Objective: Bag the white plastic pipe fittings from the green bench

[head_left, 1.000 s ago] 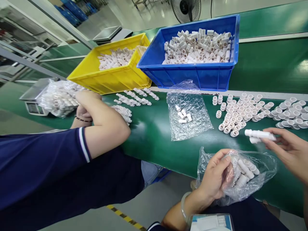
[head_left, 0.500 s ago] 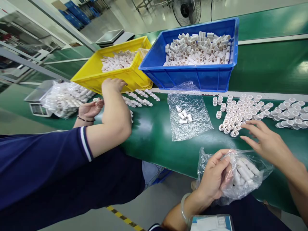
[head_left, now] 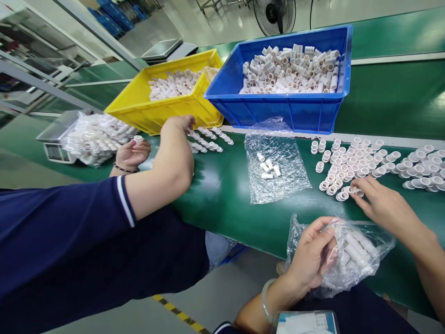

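Observation:
My left hand is closed round a clear plastic bag with several white plastic pipe fittings inside, held at the table's front edge. To the right, my right hand has thumb and fingers closed on a few white pipe fittings at the near edge of a group of stacked fittings. The fingers partly hide those pieces. Left of the group, a flat clear bag lies on the table with several small white fittings on or in it.
A blue bin and a yellow bin, both holding white fittings, stand behind. At left, a co-worker's arm reaches across; their other hand holds a fitting. Filled bags sit on a scale. More stacked fittings stand far right.
My right hand has closed on fittings at the group's near edge, which have shifted slightly. My left hand keeps the bag in place. The co-worker's reaching hand has moved right.

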A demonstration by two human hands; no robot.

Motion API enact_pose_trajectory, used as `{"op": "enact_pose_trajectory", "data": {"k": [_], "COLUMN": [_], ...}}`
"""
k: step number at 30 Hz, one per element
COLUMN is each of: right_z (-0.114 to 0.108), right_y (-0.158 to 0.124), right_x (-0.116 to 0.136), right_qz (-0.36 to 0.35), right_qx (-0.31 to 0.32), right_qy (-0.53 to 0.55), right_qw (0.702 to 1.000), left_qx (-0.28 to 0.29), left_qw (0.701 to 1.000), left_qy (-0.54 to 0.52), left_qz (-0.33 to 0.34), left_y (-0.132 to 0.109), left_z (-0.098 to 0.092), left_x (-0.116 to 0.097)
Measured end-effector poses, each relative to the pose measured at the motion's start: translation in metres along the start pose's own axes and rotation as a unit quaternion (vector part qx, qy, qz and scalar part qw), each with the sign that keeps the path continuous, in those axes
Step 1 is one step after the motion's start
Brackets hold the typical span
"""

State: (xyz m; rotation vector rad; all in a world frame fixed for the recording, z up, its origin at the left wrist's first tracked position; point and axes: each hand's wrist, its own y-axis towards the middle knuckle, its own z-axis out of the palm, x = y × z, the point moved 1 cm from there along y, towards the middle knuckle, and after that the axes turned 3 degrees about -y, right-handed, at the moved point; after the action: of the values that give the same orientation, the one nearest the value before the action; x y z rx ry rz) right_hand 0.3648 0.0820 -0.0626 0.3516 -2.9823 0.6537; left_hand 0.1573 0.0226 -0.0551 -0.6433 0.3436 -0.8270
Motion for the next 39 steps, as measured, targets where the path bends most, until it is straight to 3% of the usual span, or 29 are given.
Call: {"op": "enact_pose_trajectory", "data": {"k": [9,15,22,26,29,33,37,39], "right_z": [0.0,-0.006,0.005,0.005,-0.009,-0.041,-0.058,-0.056], "right_y": [-0.012,-0.022,-0.006,0.002,-0.007,-0.043,-0.067,-0.061], "right_x": [-0.011,-0.024,-0.007,-0.007,-0.012,-0.007,0.014,0.021], "right_qz": [0.067,0.137,0.052,0.05,0.089,0.117,0.015,-0.011], "right_qx": [0.009,-0.008,-0.019,-0.001,-0.026,-0.065,0.046,0.054], "right_qy": [0.09,0.079,0.023,0.01,0.072,0.166,0.25,0.25], "right_qw": [0.994,0.987,0.998,0.999,0.993,0.977,0.967,0.967], "left_qx": [-0.007,-0.015,-0.006,-0.017,-0.029,-0.023,-0.028,-0.029], "left_qw": [1.0,1.0,1.0,1.0,1.0,1.0,1.0,1.0], "left_qy": [-0.003,0.002,0.0,-0.001,-0.002,-0.002,-0.007,-0.009], "left_qz": [0.001,-0.001,0.001,0.0,0.001,0.001,-0.001,-0.001], "left_y": [-0.001,-0.001,0.0,-0.002,-0.003,-0.001,0.001,0.001], "left_z": [-0.003,-0.001,-0.001,-0.001,-0.001,-0.001,-0.002,-0.003], "left_x": [-0.001,-0.001,0.0,0.0,0.0,-0.001,-0.002,-0.002]}}
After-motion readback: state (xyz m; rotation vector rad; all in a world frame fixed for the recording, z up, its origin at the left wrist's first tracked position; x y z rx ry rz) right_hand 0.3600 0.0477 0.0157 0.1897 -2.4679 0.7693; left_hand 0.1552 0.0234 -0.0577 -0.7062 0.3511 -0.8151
